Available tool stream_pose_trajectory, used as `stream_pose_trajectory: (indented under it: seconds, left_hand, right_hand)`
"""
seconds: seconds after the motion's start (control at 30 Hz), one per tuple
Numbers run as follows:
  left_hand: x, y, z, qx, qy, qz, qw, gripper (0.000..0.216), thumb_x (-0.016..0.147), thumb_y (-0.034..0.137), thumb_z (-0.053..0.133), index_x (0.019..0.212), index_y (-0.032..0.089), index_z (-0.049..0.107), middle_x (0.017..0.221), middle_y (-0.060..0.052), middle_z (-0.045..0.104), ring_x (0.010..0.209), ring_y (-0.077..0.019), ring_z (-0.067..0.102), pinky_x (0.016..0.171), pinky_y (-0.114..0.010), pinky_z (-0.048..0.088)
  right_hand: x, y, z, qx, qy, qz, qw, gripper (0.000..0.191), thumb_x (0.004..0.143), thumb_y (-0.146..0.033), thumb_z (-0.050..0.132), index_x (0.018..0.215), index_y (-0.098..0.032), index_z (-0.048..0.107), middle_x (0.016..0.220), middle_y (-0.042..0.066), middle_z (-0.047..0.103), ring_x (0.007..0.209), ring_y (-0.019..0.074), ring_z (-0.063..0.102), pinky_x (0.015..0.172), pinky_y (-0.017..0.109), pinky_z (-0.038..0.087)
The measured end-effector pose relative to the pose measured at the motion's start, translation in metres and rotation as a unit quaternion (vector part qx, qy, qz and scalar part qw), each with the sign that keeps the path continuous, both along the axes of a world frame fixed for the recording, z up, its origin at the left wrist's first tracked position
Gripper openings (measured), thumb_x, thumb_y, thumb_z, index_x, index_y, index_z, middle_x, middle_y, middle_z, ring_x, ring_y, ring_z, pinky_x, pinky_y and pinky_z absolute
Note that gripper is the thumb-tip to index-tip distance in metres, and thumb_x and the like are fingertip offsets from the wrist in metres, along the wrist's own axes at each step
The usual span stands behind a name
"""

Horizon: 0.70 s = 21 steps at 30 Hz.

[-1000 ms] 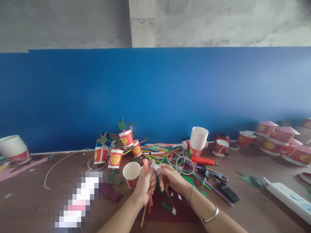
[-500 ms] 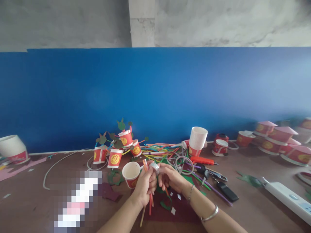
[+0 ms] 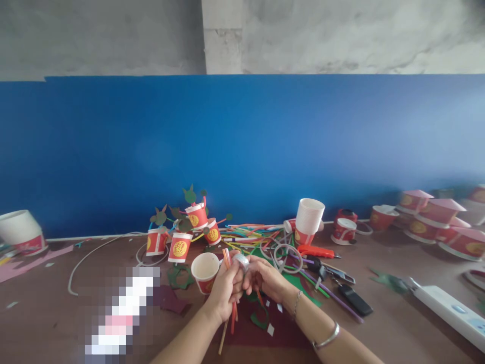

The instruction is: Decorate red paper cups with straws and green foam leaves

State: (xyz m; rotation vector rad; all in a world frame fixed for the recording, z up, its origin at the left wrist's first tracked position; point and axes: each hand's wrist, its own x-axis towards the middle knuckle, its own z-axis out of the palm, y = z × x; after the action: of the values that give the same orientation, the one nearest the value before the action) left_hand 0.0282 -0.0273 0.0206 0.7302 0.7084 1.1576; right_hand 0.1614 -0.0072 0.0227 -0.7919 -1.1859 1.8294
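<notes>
My left hand is closed around a few red and orange drinking straws and a thin tan stick, whose ends stick out above and below the fist. Between both hands sits a small silvery-white roll of tape. The fingers of my right hand pinch at the roll's right edge; their tips are partly hidden. An open paper cup stands just left of my left hand. Under the hands lie a dark red sheet and green paper scraps.
Decorated paper cups stand at back left, with a stack of white cups at back right. Loose straws, an orange utility knife and keys lie beyond the hands. A power strip is at right.
My right fingers have curled in slightly against the roll of tape, and the roll has tilted a little. The straws stay in my left hand.
</notes>
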Motion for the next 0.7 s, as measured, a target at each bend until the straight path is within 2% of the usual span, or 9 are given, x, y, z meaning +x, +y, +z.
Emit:
stream_pose_trajectory:
  seconds: [0.13,0.37,0.7]
  left_hand:
    - [-0.0008,0.0004,-0.0008,0.003,0.006,0.002,1.0,0.058,0.068,0.055,0.07,0.11,0.023,0.046,0.044,0.015,0.026,0.029,-0.0013,0.02,0.029,-0.012,0.009]
    - [-0.001,0.0004,0.0004,0.003,0.022,-0.001,1.0,0.055,0.069,0.056,0.068,0.107,0.023,0.048,0.044,0.013,0.028,0.031,-0.0033,0.029,0.029,-0.012,0.01]
    - [-0.0006,-0.0004,0.0019,-0.003,0.014,-0.015,1.0,0.054,0.068,0.055,0.07,0.106,0.023,0.048,0.043,0.015,0.026,0.031,-0.0008,0.013,0.029,-0.013,0.008]
  right_hand:
    - [0.0006,0.0009,-0.0035,0.001,0.019,0.011,1.0,0.017,0.07,-0.028,0.054,0.081,-0.016,0.051,0.054,0.004,0.069,0.042,0.0133,0.062,0.038,0.017,0.031]
    - [0.0011,0.0028,-0.009,-0.002,0.034,0.009,0.999,0.023,0.075,-0.037,0.058,0.082,-0.016,0.05,0.055,0.004,0.069,0.042,0.0138,0.062,0.038,0.017,0.03]
    - [0.0002,0.0013,-0.0052,0.003,0.016,-0.011,1.0,0.03,0.075,-0.045,0.06,0.078,-0.018,0.047,0.051,0.002,0.067,0.039,0.0131,0.059,0.039,0.018,0.031]
